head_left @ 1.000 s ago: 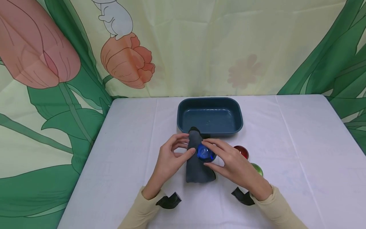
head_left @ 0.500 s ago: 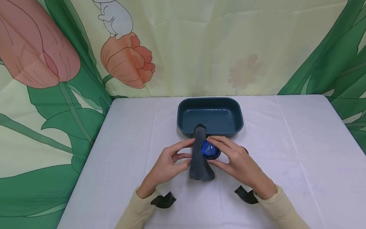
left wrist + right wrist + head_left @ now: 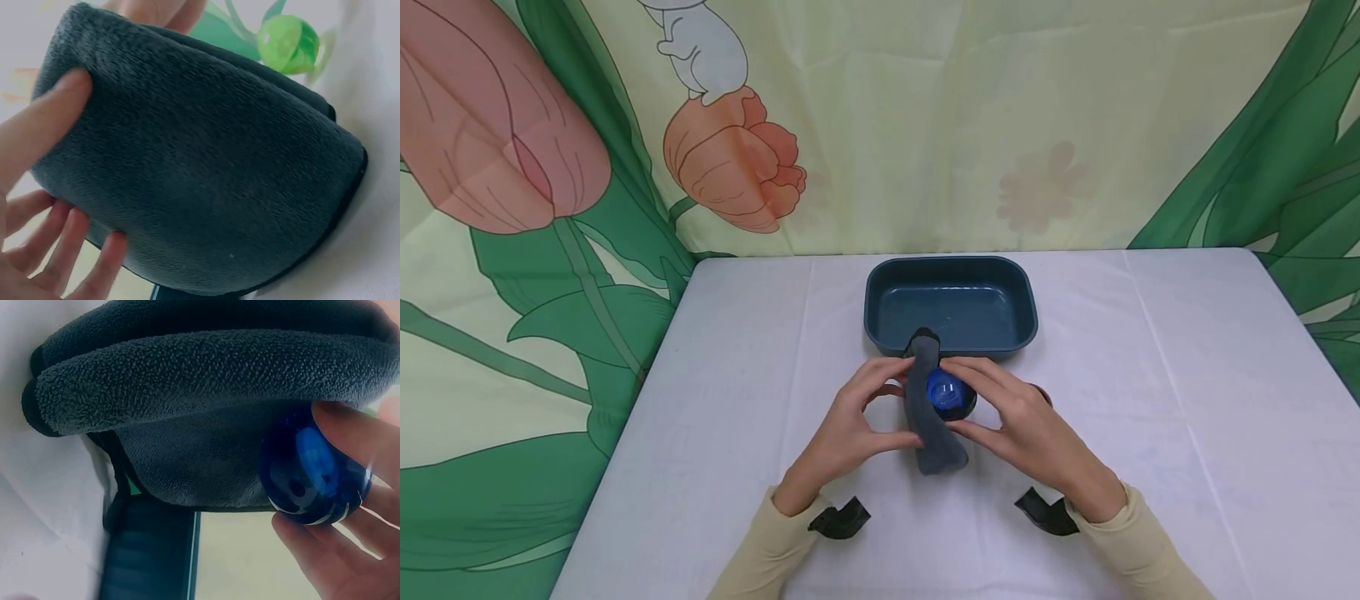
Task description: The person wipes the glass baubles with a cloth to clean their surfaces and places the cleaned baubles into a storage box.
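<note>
A dark grey fleecy cloth (image 3: 925,404) hangs folded between both hands, in front of the tray. My left hand (image 3: 844,423) grips it from the left, thumb low and fingers higher up; the left wrist view shows the thumb on the near face of the cloth (image 3: 206,156) and fingertips at its lower edge. My right hand (image 3: 1018,412) pinches a shiny blue ball (image 3: 946,390) between thumb and fingers, against the cloth's right side. In the right wrist view the blue ball (image 3: 309,472) overlaps the inner fold of the cloth (image 3: 187,381).
A dark blue rectangular tray (image 3: 951,304) sits just beyond the hands on the white-covered table (image 3: 760,333). A green ball (image 3: 289,44) lies on the table in the left wrist view. A sliver of a red ball (image 3: 1043,395) shows behind the right hand.
The blue ball and right hand have shifted slightly right, now hiding the green ball from the head view. The cloth looks narrower, and its lower end bends right. My left thumb and fingers have spread farther apart.
</note>
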The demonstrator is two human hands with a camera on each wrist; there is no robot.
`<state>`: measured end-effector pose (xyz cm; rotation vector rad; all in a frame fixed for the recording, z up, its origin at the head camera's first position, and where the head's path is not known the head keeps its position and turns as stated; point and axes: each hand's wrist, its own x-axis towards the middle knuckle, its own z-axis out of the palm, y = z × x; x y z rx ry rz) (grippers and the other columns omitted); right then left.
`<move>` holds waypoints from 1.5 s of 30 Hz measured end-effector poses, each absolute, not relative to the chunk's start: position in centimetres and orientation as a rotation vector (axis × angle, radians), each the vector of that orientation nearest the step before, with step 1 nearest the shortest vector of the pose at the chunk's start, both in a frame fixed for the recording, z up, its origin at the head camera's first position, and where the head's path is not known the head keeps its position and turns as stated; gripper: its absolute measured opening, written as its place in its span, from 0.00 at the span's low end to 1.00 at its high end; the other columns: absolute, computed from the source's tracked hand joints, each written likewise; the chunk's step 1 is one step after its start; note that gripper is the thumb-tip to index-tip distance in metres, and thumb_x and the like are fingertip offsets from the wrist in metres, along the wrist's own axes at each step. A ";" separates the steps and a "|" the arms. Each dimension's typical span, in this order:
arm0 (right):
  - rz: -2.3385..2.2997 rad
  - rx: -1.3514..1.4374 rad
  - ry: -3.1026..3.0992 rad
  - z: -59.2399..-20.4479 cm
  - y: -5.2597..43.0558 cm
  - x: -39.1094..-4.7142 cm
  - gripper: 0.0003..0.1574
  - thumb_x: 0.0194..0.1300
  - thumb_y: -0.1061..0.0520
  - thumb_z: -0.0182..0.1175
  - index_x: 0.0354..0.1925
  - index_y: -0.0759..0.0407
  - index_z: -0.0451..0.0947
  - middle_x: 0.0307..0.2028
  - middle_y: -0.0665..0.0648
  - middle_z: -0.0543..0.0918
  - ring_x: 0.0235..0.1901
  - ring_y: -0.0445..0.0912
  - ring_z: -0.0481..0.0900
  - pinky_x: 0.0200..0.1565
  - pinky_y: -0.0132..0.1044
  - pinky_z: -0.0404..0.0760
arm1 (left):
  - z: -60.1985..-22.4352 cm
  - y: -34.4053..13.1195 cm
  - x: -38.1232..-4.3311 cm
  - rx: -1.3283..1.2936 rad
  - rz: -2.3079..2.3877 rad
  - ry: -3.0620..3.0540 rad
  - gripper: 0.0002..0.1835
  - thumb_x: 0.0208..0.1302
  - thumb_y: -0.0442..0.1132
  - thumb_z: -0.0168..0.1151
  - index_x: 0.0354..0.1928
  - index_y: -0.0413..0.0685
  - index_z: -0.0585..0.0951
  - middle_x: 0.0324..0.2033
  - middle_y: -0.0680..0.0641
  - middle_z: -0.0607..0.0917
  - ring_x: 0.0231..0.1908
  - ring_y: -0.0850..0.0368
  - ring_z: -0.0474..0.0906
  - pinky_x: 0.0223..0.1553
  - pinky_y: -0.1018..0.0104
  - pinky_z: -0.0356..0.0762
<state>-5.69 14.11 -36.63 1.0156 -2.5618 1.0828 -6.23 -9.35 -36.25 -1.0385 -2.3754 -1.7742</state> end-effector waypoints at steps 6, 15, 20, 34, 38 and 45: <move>1.096 1.018 -2.574 -36.7 14.1 -5.7 0.46 0.47 0.55 0.72 0.64 0.54 0.64 0.59 0.51 0.70 0.58 0.44 0.69 0.56 0.36 0.72 | -36.8 -9.0 -6.3 -1.029 -1.682 -2.397 0.44 0.36 0.32 0.77 0.61 0.34 0.68 0.56 0.39 0.68 0.55 0.50 0.68 0.51 0.60 0.75; 1.188 0.997 -2.545 -36.8 14.1 -6.0 0.43 0.46 0.58 0.73 0.60 0.57 0.68 0.56 0.52 0.68 0.55 0.43 0.69 0.51 0.30 0.74 | -37.4 -8.2 -6.2 -1.004 -1.813 -2.345 0.46 0.38 0.29 0.76 0.63 0.34 0.64 0.59 0.40 0.71 0.56 0.52 0.71 0.57 0.57 0.70; 1.238 0.989 -2.546 -36.9 14.1 -6.1 0.42 0.48 0.57 0.71 0.61 0.57 0.66 0.56 0.52 0.68 0.55 0.42 0.69 0.51 0.31 0.75 | -37.4 -7.8 -6.1 -0.967 -1.883 -2.287 0.45 0.39 0.27 0.75 0.63 0.33 0.63 0.59 0.40 0.71 0.55 0.52 0.72 0.56 0.52 0.69; 1.432 0.895 -2.532 -36.8 13.8 -6.2 0.38 0.51 0.54 0.69 0.60 0.52 0.68 0.54 0.48 0.72 0.54 0.41 0.71 0.50 0.34 0.77 | -37.2 -7.4 -5.9 -0.958 -1.712 -2.252 0.43 0.39 0.27 0.75 0.61 0.30 0.65 0.57 0.37 0.73 0.55 0.50 0.72 0.55 0.54 0.71; 1.501 0.816 -2.513 -36.8 13.8 -6.1 0.36 0.50 0.53 0.69 0.58 0.50 0.71 0.52 0.48 0.75 0.49 0.40 0.76 0.40 0.31 0.81 | -37.1 -7.5 -5.9 -1.000 -1.782 -2.233 0.42 0.42 0.25 0.72 0.62 0.30 0.63 0.58 0.36 0.71 0.57 0.49 0.71 0.57 0.55 0.70; 1.648 0.715 -2.450 -36.8 13.7 -6.0 0.34 0.48 0.57 0.70 0.55 0.53 0.74 0.50 0.51 0.77 0.47 0.40 0.78 0.37 0.28 0.81 | -36.7 -7.5 -5.8 -1.112 -1.883 -2.277 0.42 0.53 0.23 0.63 0.68 0.32 0.52 0.67 0.37 0.57 0.66 0.49 0.56 0.64 0.54 0.58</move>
